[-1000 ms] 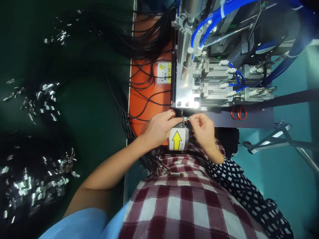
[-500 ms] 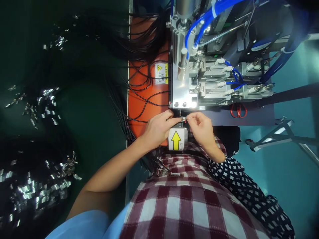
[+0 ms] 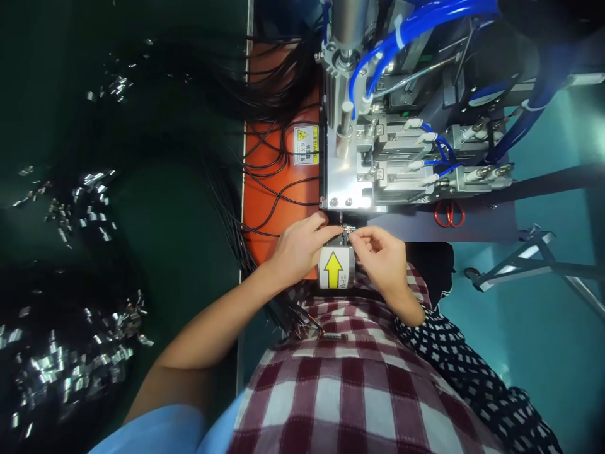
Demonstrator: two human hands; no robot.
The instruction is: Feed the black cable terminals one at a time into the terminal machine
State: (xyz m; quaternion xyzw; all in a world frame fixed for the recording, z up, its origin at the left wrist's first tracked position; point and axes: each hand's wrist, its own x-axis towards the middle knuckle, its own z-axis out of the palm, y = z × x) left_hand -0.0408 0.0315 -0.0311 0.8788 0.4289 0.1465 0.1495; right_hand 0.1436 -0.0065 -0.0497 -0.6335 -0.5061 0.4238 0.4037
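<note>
My left hand (image 3: 302,247) is closed at the front edge of the machine, its thumb and forefinger pressed on a cable end. A black cable (image 3: 259,231) runs into that hand from the left. At the fingertips shows a small shiny connector (image 3: 348,229) with what look like thin wires. My right hand (image 3: 382,257) pinches at the connector's right side, thumb and forefinger together; its exact hold is too small to make out. Just below the fingers stands a block with a yellow arrow label (image 3: 333,270). The metal machine head (image 3: 347,173) lies directly beyond both hands.
Pneumatic cylinders (image 3: 406,180) with blue tubes (image 3: 425,19) fill the upper right. Red-handled scissors (image 3: 449,214) lie on the machine's base plate. Black cables (image 3: 278,82) cross the orange surface (image 3: 265,252). Bundles with shiny metal ends (image 3: 70,366) cover the dark green table at left.
My right fingertips have shifted slightly left and down, closer to the left fingertips at the connector. The left hand stays nearly in place. The view has tilted slightly.
</note>
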